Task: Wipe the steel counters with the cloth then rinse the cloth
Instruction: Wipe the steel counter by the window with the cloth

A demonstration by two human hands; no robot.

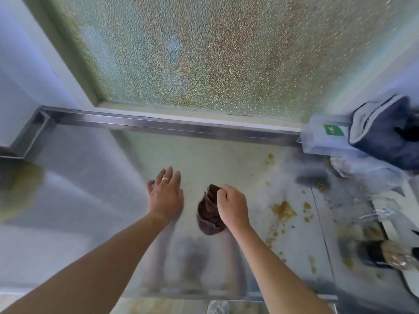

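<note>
Steel counter (pixel 95 200) mid-wipe; brown cloth (pixel 209 214) bunched at centre, gripped by right hand (pixel 232 206); left hand (pixel 165 193) open, fingers spread flat. Next, likely: sweep toward yellow spills (pixel 283 209) near right edge

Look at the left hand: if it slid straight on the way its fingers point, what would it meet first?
The left hand points across bare steel counter; its path looks free up to the raised steel back rail under the window, though depth is uncertain.

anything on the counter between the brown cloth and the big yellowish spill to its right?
In the head view, the right hand grips the brown cloth. Between it and the big yellowish spill the steel counter shows bare.
</note>
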